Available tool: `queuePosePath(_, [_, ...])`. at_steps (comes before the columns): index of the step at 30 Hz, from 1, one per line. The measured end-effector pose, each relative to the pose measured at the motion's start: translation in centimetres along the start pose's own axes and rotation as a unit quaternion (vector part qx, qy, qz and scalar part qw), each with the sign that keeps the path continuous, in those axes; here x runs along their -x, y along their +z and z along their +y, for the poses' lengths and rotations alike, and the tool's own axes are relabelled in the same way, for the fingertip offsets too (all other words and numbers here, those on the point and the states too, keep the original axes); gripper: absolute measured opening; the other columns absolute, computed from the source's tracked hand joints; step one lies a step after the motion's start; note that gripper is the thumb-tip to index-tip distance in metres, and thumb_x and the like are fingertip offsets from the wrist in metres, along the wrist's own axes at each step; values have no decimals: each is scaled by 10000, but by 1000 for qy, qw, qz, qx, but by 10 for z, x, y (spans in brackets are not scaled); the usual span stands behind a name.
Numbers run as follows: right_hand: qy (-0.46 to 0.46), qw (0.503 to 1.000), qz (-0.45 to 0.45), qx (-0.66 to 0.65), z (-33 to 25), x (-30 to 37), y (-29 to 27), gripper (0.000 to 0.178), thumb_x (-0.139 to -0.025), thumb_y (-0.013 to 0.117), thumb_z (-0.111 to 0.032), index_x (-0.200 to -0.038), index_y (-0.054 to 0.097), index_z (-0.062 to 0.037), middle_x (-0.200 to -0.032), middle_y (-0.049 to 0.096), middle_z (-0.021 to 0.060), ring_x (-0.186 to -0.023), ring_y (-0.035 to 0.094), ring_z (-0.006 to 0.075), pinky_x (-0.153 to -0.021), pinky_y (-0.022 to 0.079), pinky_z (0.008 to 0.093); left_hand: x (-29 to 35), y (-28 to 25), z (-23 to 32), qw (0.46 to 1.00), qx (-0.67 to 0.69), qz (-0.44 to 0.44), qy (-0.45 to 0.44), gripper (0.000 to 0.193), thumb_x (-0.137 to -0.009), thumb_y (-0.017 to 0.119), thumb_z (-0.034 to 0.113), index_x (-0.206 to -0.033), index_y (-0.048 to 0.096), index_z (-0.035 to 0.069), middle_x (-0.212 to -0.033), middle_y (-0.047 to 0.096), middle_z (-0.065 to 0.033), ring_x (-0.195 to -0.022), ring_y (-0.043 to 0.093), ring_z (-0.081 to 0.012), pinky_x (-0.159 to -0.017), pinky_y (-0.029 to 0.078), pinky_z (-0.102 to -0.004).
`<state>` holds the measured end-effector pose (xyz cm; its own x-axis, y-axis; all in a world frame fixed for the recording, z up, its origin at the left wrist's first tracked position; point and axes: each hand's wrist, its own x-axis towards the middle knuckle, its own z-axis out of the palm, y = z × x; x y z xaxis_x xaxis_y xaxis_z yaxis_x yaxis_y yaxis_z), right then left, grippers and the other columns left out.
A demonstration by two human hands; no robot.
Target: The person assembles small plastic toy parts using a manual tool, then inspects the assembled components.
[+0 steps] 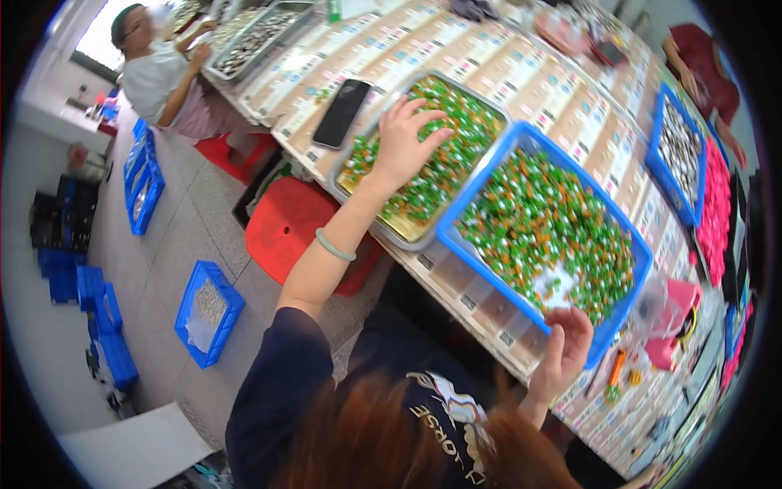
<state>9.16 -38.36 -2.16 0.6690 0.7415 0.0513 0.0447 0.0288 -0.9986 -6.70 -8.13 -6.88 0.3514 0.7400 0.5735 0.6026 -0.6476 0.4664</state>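
My left hand (405,145), with a pale bangle (335,245) on its forearm, reaches over a silver metal tray (337,184). Its fingers are spread just above small green, orange and white pieces (458,122), and nothing shows between them. A blue plastic tray (464,198) stands to the right, filled with more of the same pieces (533,213); a whitish patch of its bottom shows near the front. By that tray's near edge is my right hand (566,350), fingers loosely curled and thumb apart, with nothing visible in it. The pieces are too small to name exactly.
A black phone (342,113) lies left of the metal tray. Red stools (292,226) stand below the table edge. A blue crate (209,314) sits on the floor. Two other people (167,81) are at the table's far sides. An orange-handled tool (617,367) lies at right.
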Motion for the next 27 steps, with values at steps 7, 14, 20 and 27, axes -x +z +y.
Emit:
queuePosePath(7, [16,1000,5,25,-17,5,10,259,-802,470,-7,-1058,440,16,-918,523,89,-820,502,141,-763,401,252,-46,-73,-157,945,-59,109,-302,226,-790,466,161,-962,576,65,-843,602,-144,-785,565,-294,-701,438,-361])
queuePosePath(14, [35,999,-5,41,-20,-1,21,189,-807,461,1,-996,463,12,-874,532,77,-800,512,129,-738,415,248,-28,-65,-224,944,-150,-58,-290,286,-696,566,135,-972,581,62,-862,604,-152,-822,570,-306,-741,437,-355])
queuePosePath(20, [47,998,-22,43,-17,-8,17,160,-806,465,1,-965,478,10,-871,540,72,-789,524,121,-729,409,228,-32,-65,-166,875,358,105,-310,328,-754,563,85,-1069,497,18,-841,572,-69,-709,545,-126,-628,445,-247])
queuePosePath(27, [56,994,-91,38,-10,-19,17,139,-779,505,13,-917,510,31,-874,543,72,-811,521,122,-741,406,224,12,-56,43,730,616,-140,-261,379,-779,480,-13,-1150,415,18,-966,507,-78,-836,510,-152,-770,411,-277])
